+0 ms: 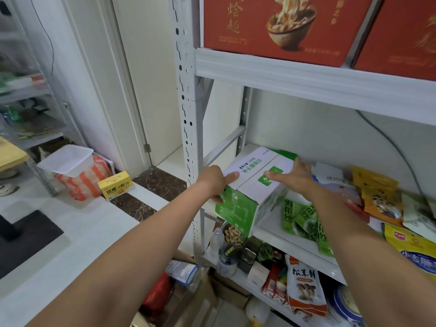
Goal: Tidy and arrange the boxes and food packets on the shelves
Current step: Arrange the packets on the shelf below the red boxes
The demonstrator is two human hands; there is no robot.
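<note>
One green-and-white carton [254,185], its print upside down from here, sits at the left end of the middle shelf [271,223], near end overhanging. Left hand [215,182]: grip closed on the near left corner, thumb on top. Right hand [296,179]: grip curled over the right side. Beside it lie at least two green packets [299,215] marked 海带丝. Two red noodle cartons [271,27] marked 烩面 stand above.
</note>
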